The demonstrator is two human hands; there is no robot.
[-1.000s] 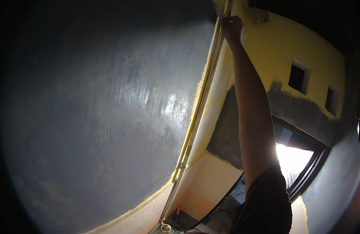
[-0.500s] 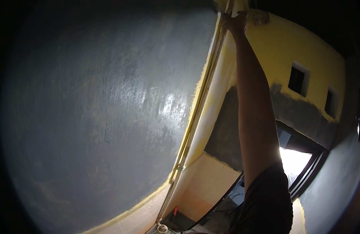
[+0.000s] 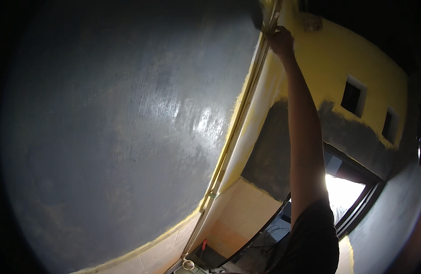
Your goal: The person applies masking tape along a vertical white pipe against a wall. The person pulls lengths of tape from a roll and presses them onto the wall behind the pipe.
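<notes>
My right hand (image 3: 281,42) is raised high at the top of the view, with the arm stretched up from a dark sleeve. Its fingers are closed around what looks like a paintbrush (image 3: 271,23), dim and partly hidden, with dark bristles toward the wall. The brush is near the upper end of the pipes (image 3: 237,123) that run along the corner. Beside them, the large wall (image 3: 128,123) carries dark grey, partly wet-looking paint, with a yellow strip left along its edge. My left hand is out of view.
Past the pipes, another wall is yellow above (image 3: 331,55) and grey below (image 3: 267,155), with two small openings. A dark-framed window (image 3: 347,192) glares at the right. Pale tiles (image 3: 240,212) cover the lower walls. A red-handled item (image 3: 204,245) and a white ring-shaped thing (image 3: 188,265) are below.
My right hand has come slightly down and right in view, and its fingers have turned toward the grey wall. The brush now shows at the pipes. The whole view has shifted slightly.
</notes>
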